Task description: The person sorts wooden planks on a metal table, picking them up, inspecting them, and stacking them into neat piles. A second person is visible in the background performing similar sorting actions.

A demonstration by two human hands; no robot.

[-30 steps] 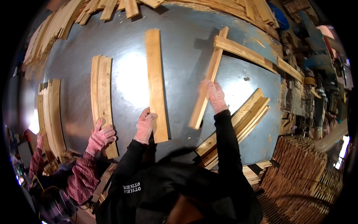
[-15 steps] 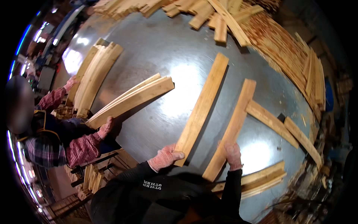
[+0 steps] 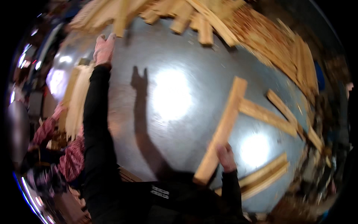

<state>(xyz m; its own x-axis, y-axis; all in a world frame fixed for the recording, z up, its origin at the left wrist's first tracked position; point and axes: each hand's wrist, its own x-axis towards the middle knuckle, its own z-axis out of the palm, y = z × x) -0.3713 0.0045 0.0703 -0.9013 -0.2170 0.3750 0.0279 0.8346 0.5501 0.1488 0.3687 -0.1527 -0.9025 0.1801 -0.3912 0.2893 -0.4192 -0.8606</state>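
Note:
My left hand (image 3: 104, 49), in a pinkish knit glove, reaches out to the far left with its fingers apart and nothing in them. Just beyond its fingertips lies the near end of a wooden plank (image 3: 120, 22), which sits at a pile of planks (image 3: 91, 16). Close in front of me, my right hand (image 3: 226, 156) is closed on the edge of another wooden plank (image 3: 225, 123), slanting away across the metal table (image 3: 171, 142). A further plank (image 3: 267, 117) touches that one's right side.
At the left a co-worker's gloved hand (image 3: 59, 110) is at a stack of boards (image 3: 76, 100), partly behind my left arm. More planks (image 3: 264, 173) lie by my right forearm, and short ones (image 3: 281, 106) at the right edge. A large wood heap (image 3: 261, 41) lines the far right.
My left hand has swung from near me to the far left, and the plank it held has left it. The co-worker's boards have shifted together. My right hand still grips its plank.

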